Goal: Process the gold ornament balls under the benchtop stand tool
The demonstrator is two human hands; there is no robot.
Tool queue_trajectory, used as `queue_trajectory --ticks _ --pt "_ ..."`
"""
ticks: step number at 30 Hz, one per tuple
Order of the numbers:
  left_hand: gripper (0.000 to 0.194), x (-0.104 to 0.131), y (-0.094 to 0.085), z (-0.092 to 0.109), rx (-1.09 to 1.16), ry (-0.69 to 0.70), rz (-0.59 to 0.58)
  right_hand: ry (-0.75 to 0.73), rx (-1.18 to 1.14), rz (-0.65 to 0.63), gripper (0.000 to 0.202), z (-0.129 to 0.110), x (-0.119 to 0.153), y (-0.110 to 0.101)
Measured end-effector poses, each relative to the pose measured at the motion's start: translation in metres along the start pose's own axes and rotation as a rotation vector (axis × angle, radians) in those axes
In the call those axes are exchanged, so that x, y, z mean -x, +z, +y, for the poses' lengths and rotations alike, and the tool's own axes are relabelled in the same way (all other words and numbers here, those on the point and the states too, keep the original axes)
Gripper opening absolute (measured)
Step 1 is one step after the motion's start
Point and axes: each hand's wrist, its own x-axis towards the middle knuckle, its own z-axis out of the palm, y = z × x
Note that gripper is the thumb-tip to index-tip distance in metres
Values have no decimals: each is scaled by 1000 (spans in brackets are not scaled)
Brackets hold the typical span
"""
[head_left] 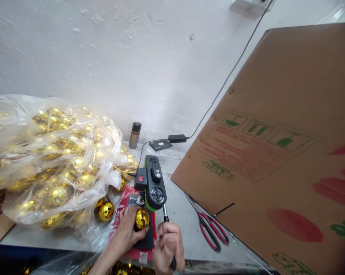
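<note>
Near R hand (170, 244), scissors (202, 219) lie by lg box (264, 145).

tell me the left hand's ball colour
The ball is shiny gold, faceted; the head view shows it best.

1 pitted, probably painted white wall (149, 72) rises behind a grey tabletop (185, 215).

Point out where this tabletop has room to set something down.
The main bare tabletop lies between the right hand and the red-and-black scissors. A narrow strip runs in front of the plastic bag. It is crowded around the left hand, which holds a gold mirror ball near the bag and black-and-green machine.
</note>
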Motion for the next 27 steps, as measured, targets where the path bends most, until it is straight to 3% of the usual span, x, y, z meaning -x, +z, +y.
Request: queue_trajectory --ticks 6,10,12,14,17,19,21,23,27 --pt "50 -1 -4 6 37 -33 -23 23 15 58 42 -5 8 6" --pt "54 -1 -2 7 28 -37 -15 99 -24 60 41 -27 -31 1" --pt "58 7 -3 5 32 -42 -29 191 -17 -82 35 -39 -58 -5" --pt "63 21 -7 -2 42 -36 -47 183 -10 -150 36 -47 -78 -8" --pt "77 41 -21 -17 62 31 -72 125 -31 -112 39 -51 -81 -5" --pt "80 41 -35 -26 66 62 -42 147 -40 -58 39 -51 -70 0" --pt "64 22 -49 -31 25 36 55 204 -41 -1 37 -51 -57 4" --pt "50 -13 -62 -32 -86 -21 172 239 -33 36 35 -50 -49 6" --pt "49 -81 -73 -32 -247 -2 189 123 -15 -44 35 -43 -48 0"
